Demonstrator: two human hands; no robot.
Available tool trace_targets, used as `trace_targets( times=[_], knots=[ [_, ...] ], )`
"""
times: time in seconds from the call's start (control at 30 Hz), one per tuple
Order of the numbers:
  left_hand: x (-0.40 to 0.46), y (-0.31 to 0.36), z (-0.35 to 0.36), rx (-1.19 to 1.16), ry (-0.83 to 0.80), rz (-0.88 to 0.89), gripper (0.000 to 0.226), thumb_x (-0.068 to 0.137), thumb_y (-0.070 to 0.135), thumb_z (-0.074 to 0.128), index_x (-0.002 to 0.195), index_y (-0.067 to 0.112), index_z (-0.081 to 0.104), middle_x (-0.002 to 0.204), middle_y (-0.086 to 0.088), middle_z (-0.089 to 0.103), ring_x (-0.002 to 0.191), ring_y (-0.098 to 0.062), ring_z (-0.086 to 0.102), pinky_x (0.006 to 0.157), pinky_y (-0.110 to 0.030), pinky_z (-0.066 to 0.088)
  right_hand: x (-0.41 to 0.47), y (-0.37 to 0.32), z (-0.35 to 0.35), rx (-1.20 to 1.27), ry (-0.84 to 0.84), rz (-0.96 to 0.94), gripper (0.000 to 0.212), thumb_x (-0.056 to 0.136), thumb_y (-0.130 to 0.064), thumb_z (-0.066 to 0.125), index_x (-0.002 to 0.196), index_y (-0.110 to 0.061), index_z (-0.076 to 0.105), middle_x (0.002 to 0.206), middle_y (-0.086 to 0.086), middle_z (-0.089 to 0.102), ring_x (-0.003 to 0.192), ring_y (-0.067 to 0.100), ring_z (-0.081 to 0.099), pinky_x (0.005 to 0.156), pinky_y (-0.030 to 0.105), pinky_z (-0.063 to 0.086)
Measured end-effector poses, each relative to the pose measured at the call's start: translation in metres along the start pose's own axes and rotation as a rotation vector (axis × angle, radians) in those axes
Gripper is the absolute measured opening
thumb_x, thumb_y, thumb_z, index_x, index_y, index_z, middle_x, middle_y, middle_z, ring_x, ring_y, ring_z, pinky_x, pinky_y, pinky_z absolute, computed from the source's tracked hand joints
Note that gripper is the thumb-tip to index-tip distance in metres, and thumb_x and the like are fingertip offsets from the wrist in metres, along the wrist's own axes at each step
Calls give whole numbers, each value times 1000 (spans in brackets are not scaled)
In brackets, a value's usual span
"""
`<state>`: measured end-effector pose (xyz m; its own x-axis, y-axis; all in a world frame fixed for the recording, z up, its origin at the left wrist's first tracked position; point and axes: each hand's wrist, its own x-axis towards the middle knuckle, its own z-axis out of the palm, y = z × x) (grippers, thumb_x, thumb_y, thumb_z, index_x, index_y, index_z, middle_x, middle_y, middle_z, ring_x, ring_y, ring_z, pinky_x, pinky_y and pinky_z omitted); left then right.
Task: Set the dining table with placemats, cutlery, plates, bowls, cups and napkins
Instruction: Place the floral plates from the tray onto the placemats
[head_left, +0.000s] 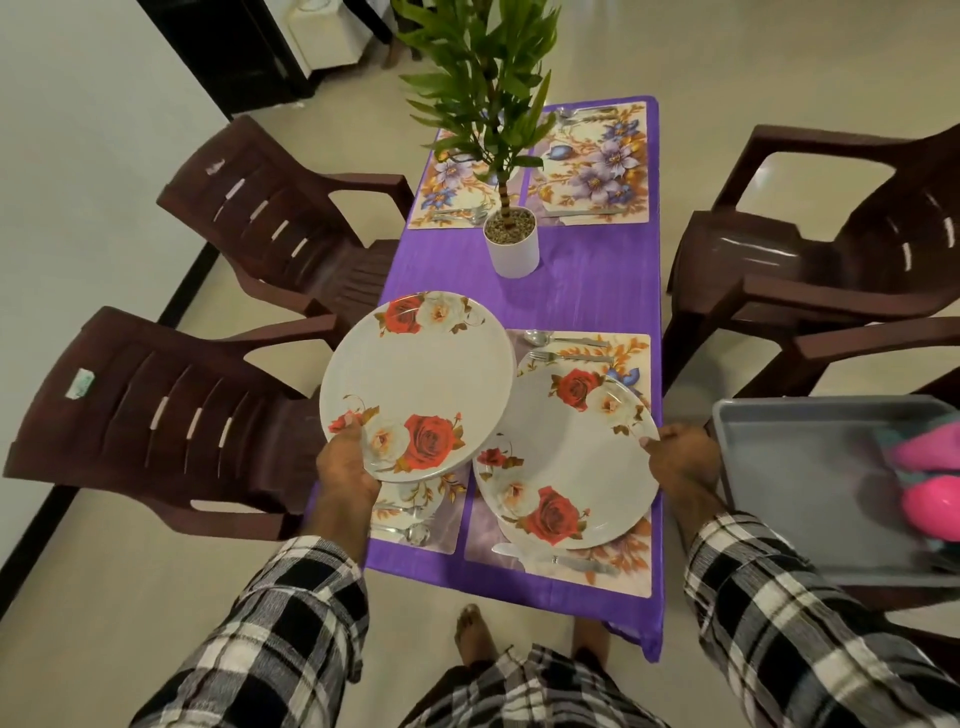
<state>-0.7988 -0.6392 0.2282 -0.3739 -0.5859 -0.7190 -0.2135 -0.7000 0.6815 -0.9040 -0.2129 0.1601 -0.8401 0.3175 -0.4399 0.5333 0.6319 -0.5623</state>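
Fingers of the right hand pinch the rim of a rose-patterned plate lying on the near right placemat. Left hand grips a second plate, tilted, directly above the near left placemat, so it is nearer. Farther placemats hold only cutlery. No writing is legible.

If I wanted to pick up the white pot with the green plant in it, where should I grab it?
Probably by the round white plant pot itself, low around its smooth straight wall, using both hands from the near side. The thin braided stem and the leafy top stand tall above it, so pulling on those could tip it. It stands upright on the purple tablecloth, with bare cloth around it.
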Motion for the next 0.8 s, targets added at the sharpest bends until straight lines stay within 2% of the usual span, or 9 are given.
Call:
trace_targets(
  times=[0.1, 0.33, 0.47, 0.57, 0.63, 0.67, 0.7, 0.77, 0.8],
  knots=[
    [1, -2, 0, 23, -1, 3, 43, 90, 36, 84, 122, 10, 71, 112, -19, 79, 99, -48, 76, 88, -83, 49, 0, 7, 1, 18, -6, -14, 32, 85, -35, 88, 99, -10, 76, 103, 15, 75, 94, 38, 71, 77, 40, 57],
    [-1, -3, -7, 115, -53, -10, 52, 84, 48, 86, 124, 17, 72, 114, -16, 79, 102, -49, 76, 89, -83, 49, 11, 4, 3, 23, -25, -52, 29, 89, -37, 83, 99, -13, 72, 107, 12, 74, 85, 24, 60, 75, 35, 49],
    [-6, -1, -7, 153, -49, 16, 48, 87, 46, 84, 123, 17, 72, 111, -16, 80, 100, -47, 76, 87, -80, 52, 16, 0, 2, -53, -39, -25, 30, 88, -41, 83, 98, -15, 71, 108, 13, 75, 92, 32, 69, 77, 37, 54],
    [-14, 1, -3, 172, -63, 23, 45, 89, 46, 83, 123, 18, 72, 111, -14, 80, 100, -45, 77, 88, -79, 53, 3, -8, 4, -149, 91, -34, 41, 91, -48, 77, 111, -13, 67, 109, 13, 73, 96, 36, 71, 81, 45, 61],
    [-21, 3, -5, 209, -94, 29, 43, 91, 45, 82, 123, 19, 72, 112, -13, 80, 102, -43, 77, 90, -77, 54, -10, -23, 8, -103, 195, -208, 43, 95, -52, 70, 114, -13, 67, 110, 11, 72, 97, 34, 70, 82, 44, 59],
    [-21, 4, -7, 217, -125, 24, 44, 91, 44, 82, 124, 18, 71, 115, -14, 79, 104, -44, 76, 92, -77, 53, -19, -38, 10, 5, 137, -285, 42, 99, -51, 65, 115, -12, 69, 110, 11, 73, 97, 32, 70, 80, 40, 57],
    [-19, 4, -9, 211, -161, 3, 47, 90, 43, 83, 127, 16, 71, 119, -15, 78, 109, -46, 74, 96, -77, 51, -29, -58, 12, 169, -21, -288, 42, 103, -49, 60, 115, -10, 71, 110, 12, 75, 96, 31, 70, 78, 37, 55],
    [-15, 9, -14, 212, -213, -16, 57, 87, 40, 83, 132, 8, 69, 127, -20, 74, 118, -48, 70, 105, -75, 47, -57, -104, 19, 574, -478, -71, 45, 109, -47, 49, 117, -9, 72, 107, 14, 79, 94, 30, 73, 78, 38, 58],
    [-13, 13, -18, 219, -219, -16, 58, 87, 39, 82, 133, 5, 69, 128, -22, 73, 119, -48, 69, 106, -73, 46, -67, -122, 25, 705, -625, 19, 45, 110, -46, 46, 118, -10, 72, 106, 14, 79, 94, 32, 74, 80, 42, 60]
  ],
)
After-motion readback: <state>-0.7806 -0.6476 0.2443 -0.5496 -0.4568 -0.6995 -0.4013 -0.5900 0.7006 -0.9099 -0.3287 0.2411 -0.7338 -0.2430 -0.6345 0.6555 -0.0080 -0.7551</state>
